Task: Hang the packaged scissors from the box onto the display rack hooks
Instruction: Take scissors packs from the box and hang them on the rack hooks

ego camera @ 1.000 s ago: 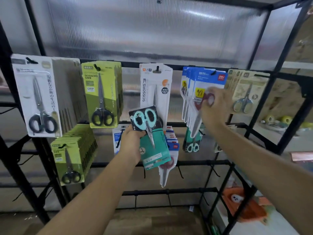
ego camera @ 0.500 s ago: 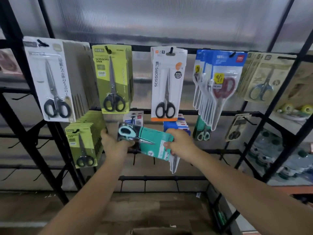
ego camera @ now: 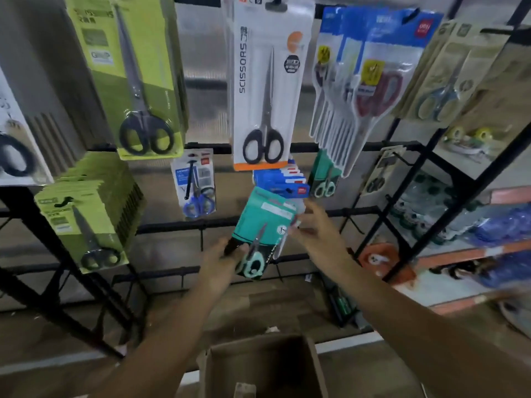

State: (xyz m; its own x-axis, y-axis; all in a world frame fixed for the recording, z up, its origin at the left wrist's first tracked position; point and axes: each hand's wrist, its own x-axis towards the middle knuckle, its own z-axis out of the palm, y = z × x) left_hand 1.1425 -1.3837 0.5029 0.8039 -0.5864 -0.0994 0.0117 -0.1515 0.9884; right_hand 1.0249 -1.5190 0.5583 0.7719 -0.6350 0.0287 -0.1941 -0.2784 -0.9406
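Observation:
My left hand (ego camera: pixel 222 258) grips the lower end of a teal pack of mint-handled scissors (ego camera: pixel 263 225), held upright with the handles down, in front of the black display rack (ego camera: pixel 316 146). My right hand (ego camera: pixel 314 229) touches the pack's right edge with its fingers spread. Just above the pack hangs a stack of blue packs (ego camera: pixel 283 182) on a lower hook. An open cardboard box (ego camera: pixel 264 369) stands on the floor below my arms.
Hooks carry green packs (ego camera: pixel 135 76), a white pack marked SCISSORS (ego camera: pixel 267 87), blue-topped packs (ego camera: pixel 365 81), beige packs (ego camera: pixel 448 76), a small blue pair (ego camera: pixel 195 185) and teal packs (ego camera: pixel 324 179). Bare hooks stick out from the lower bars. Shelves with goods stand at right.
The teal pack has turned from lying sideways to upright with its handles down. My right hand has slid from the pack's end to its right edge. The camera has tilted down; the box shows.

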